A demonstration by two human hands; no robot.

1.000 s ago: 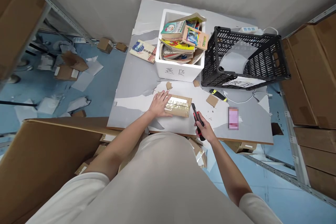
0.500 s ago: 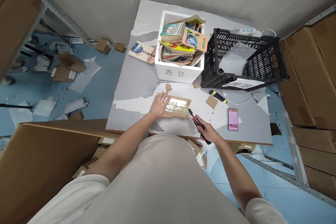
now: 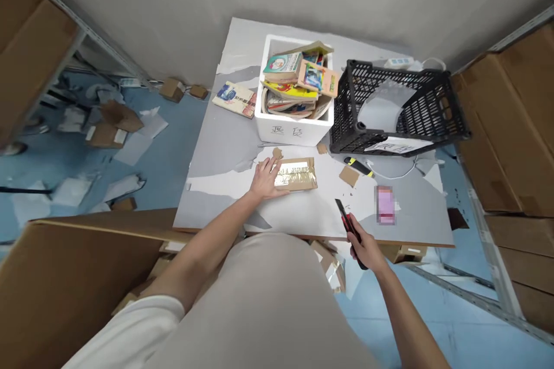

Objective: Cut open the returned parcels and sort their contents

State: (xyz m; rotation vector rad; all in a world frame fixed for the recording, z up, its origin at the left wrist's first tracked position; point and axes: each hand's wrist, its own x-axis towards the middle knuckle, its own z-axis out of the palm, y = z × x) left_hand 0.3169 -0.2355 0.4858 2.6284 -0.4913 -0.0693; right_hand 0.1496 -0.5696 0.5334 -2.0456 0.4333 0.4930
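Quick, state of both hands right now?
Left hand: open, resting on the taped package.
Right hand: closed, holding the red-and-black utility knife.

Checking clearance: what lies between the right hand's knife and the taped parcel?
In the head view, only bare tabletop lies between the knife and parcel.

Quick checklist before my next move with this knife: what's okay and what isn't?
1. Parcel steadied: ok, the left hand rests on its left end.
2. Knife held: ok, in the right hand.
3. Knife tip apart from the left hand: ok, it is off to the parcel's right.
4. Table free of scraps: not ok, a cardboard scrap lies right of the parcel.
5. Parcel tape cut: cannot tell.
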